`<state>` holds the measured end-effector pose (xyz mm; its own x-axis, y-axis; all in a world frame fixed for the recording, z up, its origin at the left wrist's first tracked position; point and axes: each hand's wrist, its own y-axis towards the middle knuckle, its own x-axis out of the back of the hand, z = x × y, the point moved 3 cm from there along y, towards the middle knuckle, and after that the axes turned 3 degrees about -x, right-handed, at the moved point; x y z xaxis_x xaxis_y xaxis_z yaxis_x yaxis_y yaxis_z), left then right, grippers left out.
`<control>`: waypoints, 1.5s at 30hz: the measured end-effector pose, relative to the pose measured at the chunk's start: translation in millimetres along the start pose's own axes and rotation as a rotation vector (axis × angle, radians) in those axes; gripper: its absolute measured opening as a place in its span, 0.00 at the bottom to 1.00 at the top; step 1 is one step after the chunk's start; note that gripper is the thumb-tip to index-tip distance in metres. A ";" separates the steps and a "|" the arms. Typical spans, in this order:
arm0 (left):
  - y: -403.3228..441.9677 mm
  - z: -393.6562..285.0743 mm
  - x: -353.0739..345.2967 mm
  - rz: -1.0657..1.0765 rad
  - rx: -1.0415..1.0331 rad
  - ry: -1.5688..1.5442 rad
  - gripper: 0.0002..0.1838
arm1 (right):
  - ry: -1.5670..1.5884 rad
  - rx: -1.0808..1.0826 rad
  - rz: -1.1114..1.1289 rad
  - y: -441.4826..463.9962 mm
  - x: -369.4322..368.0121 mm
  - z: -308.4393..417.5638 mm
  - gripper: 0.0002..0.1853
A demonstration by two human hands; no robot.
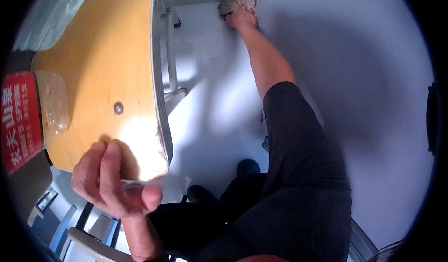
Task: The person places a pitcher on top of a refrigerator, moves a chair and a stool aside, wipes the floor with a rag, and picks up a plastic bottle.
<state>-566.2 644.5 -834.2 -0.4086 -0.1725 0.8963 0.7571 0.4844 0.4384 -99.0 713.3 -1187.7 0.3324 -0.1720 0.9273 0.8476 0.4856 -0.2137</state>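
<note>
Head view shows the right hand [243,19] touching a crumpled grey-and-orange thing [228,7] near the wall; its grip and the thing's long axis I cannot tell. Left grip [135,173] is spread beside the yellow wooden bench [100,70], near a clear red-labelled plastic bottle [23,122].

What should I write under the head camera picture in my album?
The right hand reaches far down while the left hand hovers by a wooden board and a red-labelled bottle.
</note>
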 end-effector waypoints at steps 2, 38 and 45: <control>12.3 -5.8 -2.4 0.003 -0.006 0.031 0.36 | -0.089 -0.079 -0.036 -7.0 7.3 9.2 0.44; 16.4 -1.4 -19.4 -0.146 -0.017 0.161 0.37 | -0.268 0.132 0.152 1.1 11.5 9.9 0.45; 16.0 -2.6 -20.8 -0.177 0.026 0.070 0.34 | -0.165 0.212 0.165 -35.7 11.1 -4.4 0.44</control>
<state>-544.3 653.7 -845.6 -0.4973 -0.3156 0.8081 0.6628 0.4629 0.5887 -123.8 690.3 -1171.1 0.3723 0.0568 0.9264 0.6766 0.6666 -0.3128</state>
